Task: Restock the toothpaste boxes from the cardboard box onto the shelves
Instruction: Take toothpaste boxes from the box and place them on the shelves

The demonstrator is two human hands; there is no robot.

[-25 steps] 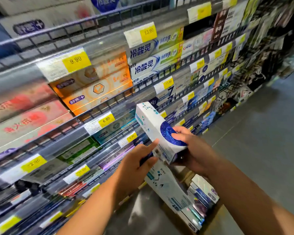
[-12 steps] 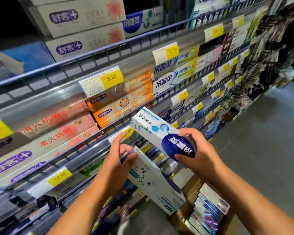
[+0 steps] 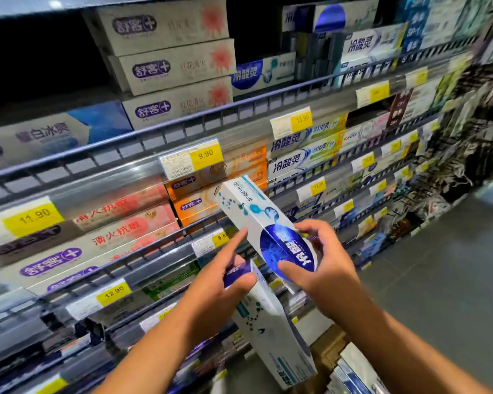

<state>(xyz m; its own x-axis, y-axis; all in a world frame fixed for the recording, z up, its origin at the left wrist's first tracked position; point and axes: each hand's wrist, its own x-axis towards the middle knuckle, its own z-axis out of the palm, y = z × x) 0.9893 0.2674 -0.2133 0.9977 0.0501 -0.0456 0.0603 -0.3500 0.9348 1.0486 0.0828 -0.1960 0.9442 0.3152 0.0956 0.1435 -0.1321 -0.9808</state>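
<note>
**Two toothpaste cartons held up at the shelf front**

From my seat I see both hands raised before the shelves (image 3: 154,132), each with a white-and-blue carton. The right hand (image 3: 322,268) grips the near end of the upper toothpaste box (image 3: 251,214). Its thumb lies across the blue oval on the face and its fingers curl over the far edge, so the carton is pinched between them. The box tilts up and to the left, with its far end in front of the orange boxes (image 3: 194,203) under the 9.90 price tag (image 3: 192,159). I cannot tell whether it touches the rail.

The left hand (image 3: 219,282) holds the lower toothpaste box (image 3: 271,331) by its upper end, thumb pressed on the dark blue panel (the other fingers sit behind the carton, hidden from me). Its index finger is straight and points up, the tip just beside the left edge of the upper box. The lower box slants down to the right, and its bottom end is near the cardboard box (image 3: 329,345) at the near right, where more cartons stand packed. Grey floor (image 3: 444,280) runs off to the right.
</note>
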